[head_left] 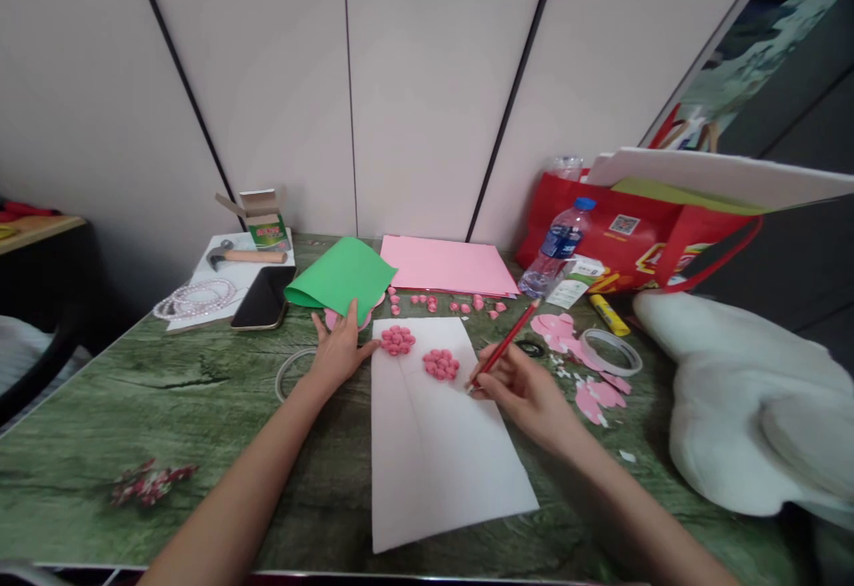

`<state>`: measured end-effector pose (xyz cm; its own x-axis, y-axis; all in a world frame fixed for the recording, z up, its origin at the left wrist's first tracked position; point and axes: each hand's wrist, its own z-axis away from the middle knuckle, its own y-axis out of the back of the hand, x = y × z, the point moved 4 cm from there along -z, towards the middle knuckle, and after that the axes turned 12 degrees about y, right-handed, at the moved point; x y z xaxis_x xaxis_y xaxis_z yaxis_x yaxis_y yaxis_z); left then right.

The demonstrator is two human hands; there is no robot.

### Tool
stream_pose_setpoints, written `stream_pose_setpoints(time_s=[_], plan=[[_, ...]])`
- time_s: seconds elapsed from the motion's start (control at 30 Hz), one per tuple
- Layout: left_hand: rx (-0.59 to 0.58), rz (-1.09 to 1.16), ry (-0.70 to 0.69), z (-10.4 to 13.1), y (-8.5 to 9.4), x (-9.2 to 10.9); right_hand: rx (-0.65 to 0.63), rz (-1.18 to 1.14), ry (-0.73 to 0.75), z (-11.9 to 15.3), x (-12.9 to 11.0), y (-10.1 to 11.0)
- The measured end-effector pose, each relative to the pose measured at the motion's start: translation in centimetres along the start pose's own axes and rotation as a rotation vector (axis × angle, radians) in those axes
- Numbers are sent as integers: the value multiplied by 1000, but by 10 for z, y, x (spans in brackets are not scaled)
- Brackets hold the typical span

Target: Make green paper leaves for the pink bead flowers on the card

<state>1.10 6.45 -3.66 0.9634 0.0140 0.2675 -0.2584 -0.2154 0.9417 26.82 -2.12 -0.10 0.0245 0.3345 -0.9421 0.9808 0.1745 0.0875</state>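
My right hand grips a red pencil, its lower end close to the right edge of a white sheet. On that sheet are two clusters of pink paper balls: one at the upper left and one nearer the pencil. Faint lines run down the paper below them. Spread fingers of my left hand rest at the lower edge of a curled green sheet, left of the white one. Pink paper pieces show partly beneath the green sheet.
Loose pink balls lie before a pink paper stack. At the right are pink scraps, a tape roll, a glue stick, a bottle and a red bag. Leftward lie a phone and a hammer.
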Motion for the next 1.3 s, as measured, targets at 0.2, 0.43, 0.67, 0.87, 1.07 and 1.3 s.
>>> stream_pose_setpoints(time_s=[0.2, 0.43, 0.67, 0.87, 1.07, 1.3], plan=[[58, -26, 25, 1, 6, 2, 206, -677, -307, 11, 14, 8], [174, 34, 60, 4, 31, 9, 214, -936, -333, 1, 9, -10], [145, 231, 82, 17, 72, 36, 170, -1032, -346, -3, -3, -17], [-326, 514, -252, 68, 83, 110, 115, -993, -288, -3, -11, -39], [-619, 929, -172, 91, 80, 122, 71, -956, -240, 1, -16, -52], [-672, 1093, -143, 93, 80, 116, 8, -925, -234, 1, -12, -54]])
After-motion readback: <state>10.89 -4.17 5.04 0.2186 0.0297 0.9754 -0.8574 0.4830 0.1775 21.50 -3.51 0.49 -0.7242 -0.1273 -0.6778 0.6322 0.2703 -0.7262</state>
